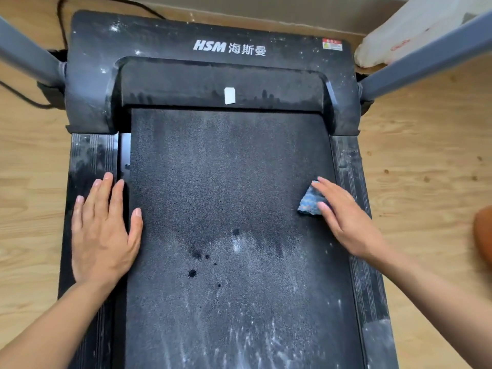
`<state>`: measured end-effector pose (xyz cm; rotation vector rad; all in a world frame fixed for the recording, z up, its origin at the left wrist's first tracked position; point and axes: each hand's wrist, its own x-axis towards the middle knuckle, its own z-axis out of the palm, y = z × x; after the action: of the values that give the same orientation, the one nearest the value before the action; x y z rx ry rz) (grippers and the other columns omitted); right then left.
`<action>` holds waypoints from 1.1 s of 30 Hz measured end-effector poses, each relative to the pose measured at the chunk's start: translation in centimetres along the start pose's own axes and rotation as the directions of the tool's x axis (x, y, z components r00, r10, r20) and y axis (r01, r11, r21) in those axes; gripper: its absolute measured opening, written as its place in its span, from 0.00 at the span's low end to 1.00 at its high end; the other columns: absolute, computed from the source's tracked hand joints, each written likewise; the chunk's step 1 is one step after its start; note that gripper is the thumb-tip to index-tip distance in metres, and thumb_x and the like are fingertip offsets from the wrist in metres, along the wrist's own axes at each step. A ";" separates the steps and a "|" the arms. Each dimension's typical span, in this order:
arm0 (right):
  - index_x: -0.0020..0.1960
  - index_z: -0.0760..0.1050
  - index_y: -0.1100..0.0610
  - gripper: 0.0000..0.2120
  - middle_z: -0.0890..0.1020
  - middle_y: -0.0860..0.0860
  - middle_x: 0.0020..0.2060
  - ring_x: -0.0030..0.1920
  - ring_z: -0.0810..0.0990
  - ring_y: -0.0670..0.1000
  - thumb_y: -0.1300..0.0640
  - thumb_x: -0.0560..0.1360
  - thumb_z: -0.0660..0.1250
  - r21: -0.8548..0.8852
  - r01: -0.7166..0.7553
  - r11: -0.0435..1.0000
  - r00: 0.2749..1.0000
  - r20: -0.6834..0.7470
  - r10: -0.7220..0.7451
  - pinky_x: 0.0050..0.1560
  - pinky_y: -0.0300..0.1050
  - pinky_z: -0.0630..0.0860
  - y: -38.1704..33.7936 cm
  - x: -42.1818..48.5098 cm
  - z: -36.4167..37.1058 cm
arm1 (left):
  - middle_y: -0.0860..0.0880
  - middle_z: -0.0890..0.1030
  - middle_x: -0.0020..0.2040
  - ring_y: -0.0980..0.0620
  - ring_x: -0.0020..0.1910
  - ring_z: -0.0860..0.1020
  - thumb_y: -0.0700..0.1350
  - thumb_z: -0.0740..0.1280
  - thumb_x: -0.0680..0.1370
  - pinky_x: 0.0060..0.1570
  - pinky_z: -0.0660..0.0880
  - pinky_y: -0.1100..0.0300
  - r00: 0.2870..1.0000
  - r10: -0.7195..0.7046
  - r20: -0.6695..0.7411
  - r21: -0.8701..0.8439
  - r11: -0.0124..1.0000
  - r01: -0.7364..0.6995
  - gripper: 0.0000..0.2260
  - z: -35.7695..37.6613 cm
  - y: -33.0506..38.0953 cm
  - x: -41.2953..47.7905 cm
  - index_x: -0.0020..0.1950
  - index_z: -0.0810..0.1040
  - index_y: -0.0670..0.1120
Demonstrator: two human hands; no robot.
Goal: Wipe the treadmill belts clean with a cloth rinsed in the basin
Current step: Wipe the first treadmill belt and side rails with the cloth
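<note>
The black treadmill belt (229,182) runs down the middle of the head view, dusty with white streaks near the bottom and dark wet spots at its centre. My right hand (346,219) presses flat on a blue patterned cloth (310,201) at the belt's right edge; only a corner of the cloth shows past my fingers. My left hand (103,233) lies flat, fingers spread, on the left side rail (87,155), with the thumb over the belt's left edge. It holds nothing.
The dusty motor cover (207,46) with white lettering lies at the far end. Two grey uprights (29,57) (431,57) rise on either side. A black cable (61,25) runs over the wooden floor (426,155). A white bag (410,30) sits far right, an orange-brown object (483,233) at the right edge.
</note>
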<state>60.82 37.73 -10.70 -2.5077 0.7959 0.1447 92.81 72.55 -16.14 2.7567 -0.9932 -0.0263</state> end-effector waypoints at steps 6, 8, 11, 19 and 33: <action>0.68 0.75 0.48 0.23 0.80 0.49 0.54 0.58 0.77 0.57 0.51 0.75 0.76 -0.162 -0.200 0.966 0.975 0.063 0.213 0.62 0.58 0.73 1.2 1.9 -2.2 | 0.44 0.57 0.85 0.42 0.84 0.56 0.56 0.52 0.84 0.82 0.49 0.43 1.000 -0.002 -0.004 -0.011 1.000 0.002 0.30 -0.2 0.2 0.2 0.81 0.64 0.41; 0.51 0.79 0.44 0.14 0.78 0.45 0.44 0.49 0.77 0.54 0.50 0.71 0.81 -0.088 -0.228 0.970 0.968 0.091 0.236 0.55 0.54 0.75 0.6 2.6 -2.8 | 0.43 0.58 0.85 0.40 0.83 0.57 0.55 0.53 0.83 0.82 0.49 0.42 1.000 0.006 -0.017 -0.013 1.000 -0.006 0.29 -0.1 0.2 0.2 0.81 0.65 0.40; 0.40 0.76 0.48 0.15 0.80 0.46 0.38 0.40 0.77 0.49 0.53 0.68 0.83 0.079 -0.290 0.954 0.950 0.143 0.277 0.43 0.47 0.73 -0.3 4.2 -3.9 | 0.43 0.58 0.85 0.40 0.83 0.57 0.55 0.53 0.83 0.82 0.51 0.41 1.000 0.009 -0.026 -0.002 1.000 -0.010 0.29 -0.1 0.2 0.2 0.80 0.65 0.40; 0.43 0.70 0.53 0.12 0.75 0.49 0.41 0.41 0.72 0.51 0.66 0.70 0.71 0.132 -0.073 0.989 0.911 -0.395 0.120 0.42 0.48 0.67 -2.6 13.4 -8.4 | 0.43 0.59 0.84 0.41 0.83 0.59 0.56 0.53 0.83 0.82 0.53 0.41 1.000 -0.001 -0.020 0.023 1.000 0.001 0.30 -0.3 0.3 0.2 0.80 0.67 0.40; 0.81 0.56 0.67 0.32 0.55 0.65 0.82 0.82 0.53 0.63 0.53 0.83 0.62 -0.130 -0.232 0.964 0.944 -0.270 0.191 0.83 0.53 0.50 -2.3 17.2 -0.7 | 0.45 0.59 0.85 0.44 0.84 0.58 0.55 0.54 0.82 0.81 0.55 0.40 1.000 0.002 -0.025 0.034 0.999 -0.001 0.29 0.2 -0.5 0.1 0.79 0.68 0.40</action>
<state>76.25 30.21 -13.28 -2.6184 1.2045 -0.0465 93.15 72.79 -16.44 2.7796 -0.9982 0.0257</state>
